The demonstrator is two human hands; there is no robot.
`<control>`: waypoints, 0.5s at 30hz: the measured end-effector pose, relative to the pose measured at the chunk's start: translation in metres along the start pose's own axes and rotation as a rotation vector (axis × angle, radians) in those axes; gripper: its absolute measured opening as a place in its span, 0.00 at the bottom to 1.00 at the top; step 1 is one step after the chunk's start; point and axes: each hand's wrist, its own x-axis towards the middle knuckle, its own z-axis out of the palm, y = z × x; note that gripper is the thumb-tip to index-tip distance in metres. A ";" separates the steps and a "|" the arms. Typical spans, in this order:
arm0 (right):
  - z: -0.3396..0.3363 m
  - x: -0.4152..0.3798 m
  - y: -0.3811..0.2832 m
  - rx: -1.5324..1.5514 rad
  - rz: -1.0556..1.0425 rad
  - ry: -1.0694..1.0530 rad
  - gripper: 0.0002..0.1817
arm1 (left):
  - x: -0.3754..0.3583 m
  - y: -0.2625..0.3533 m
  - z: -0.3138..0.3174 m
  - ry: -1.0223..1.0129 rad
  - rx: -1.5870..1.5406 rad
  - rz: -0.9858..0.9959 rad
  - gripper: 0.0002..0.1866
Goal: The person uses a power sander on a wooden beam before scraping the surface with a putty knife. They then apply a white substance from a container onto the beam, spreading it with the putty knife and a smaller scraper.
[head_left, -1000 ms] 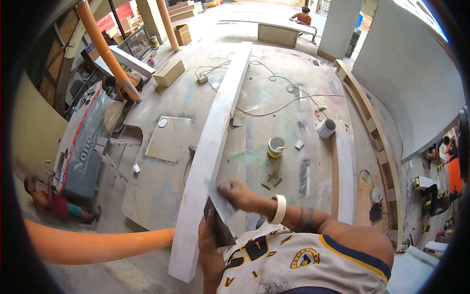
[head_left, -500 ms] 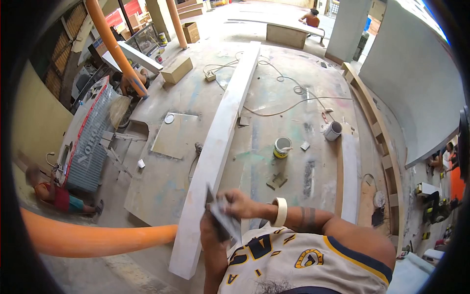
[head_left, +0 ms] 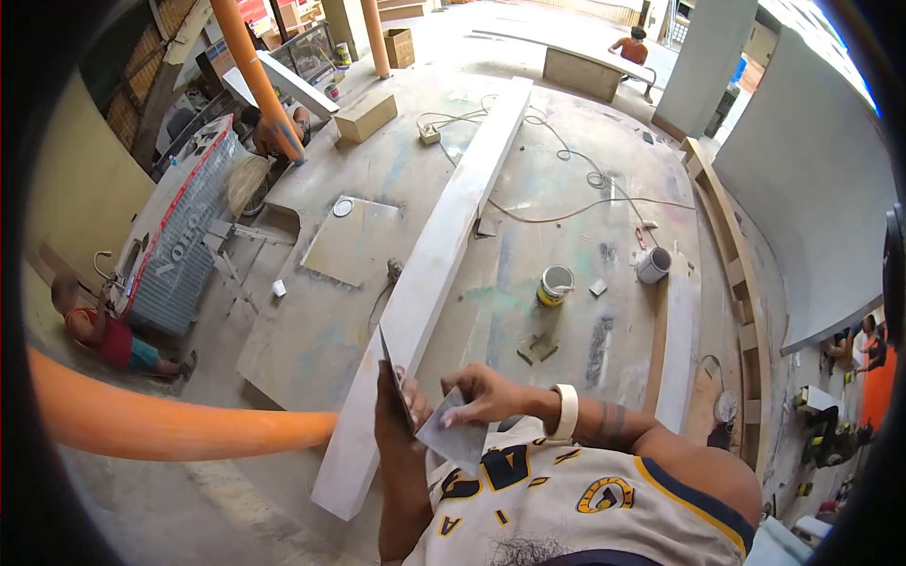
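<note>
In front of my shirt, my right hand (head_left: 484, 392) pinches a thin grey putty scraper (head_left: 453, 436), its flat face tilted up. Close beside it on the left, my left hand (head_left: 396, 429) grips a second, darker scraper (head_left: 388, 363) seen almost edge-on, with a pointed corner up. The two scrapers are near each other in front of my body. A roll of masking tape (head_left: 566, 412) sits around my right wrist. Just beyond my left hand runs a long white-coated beam (head_left: 444, 241), sloping away across the work surface.
An open can (head_left: 555, 286) and another can (head_left: 653, 265) stand right of the beam, near a loose cable (head_left: 566, 218). An orange pole (head_left: 179, 412) crosses at left. A slatted wooden frame (head_left: 741, 292) lies at right. Other people (head_left: 111, 330) work around the edges.
My hands have moved apart; the scrapers, overlapping and blurred before, now show separately. My right hand has shifted slightly right, and the whole view has swung a little.
</note>
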 end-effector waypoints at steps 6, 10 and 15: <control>-0.045 0.021 0.008 0.352 0.005 0.740 0.11 | -0.008 -0.039 -0.010 -0.255 -0.303 -0.393 0.18; -0.010 0.008 -0.006 0.007 -0.118 0.386 0.06 | -0.017 -0.072 -0.019 -0.097 -0.209 -0.254 0.15; -0.004 -0.006 -0.029 0.015 -0.127 0.467 0.06 | -0.022 -0.057 -0.028 -0.229 0.352 -0.188 0.16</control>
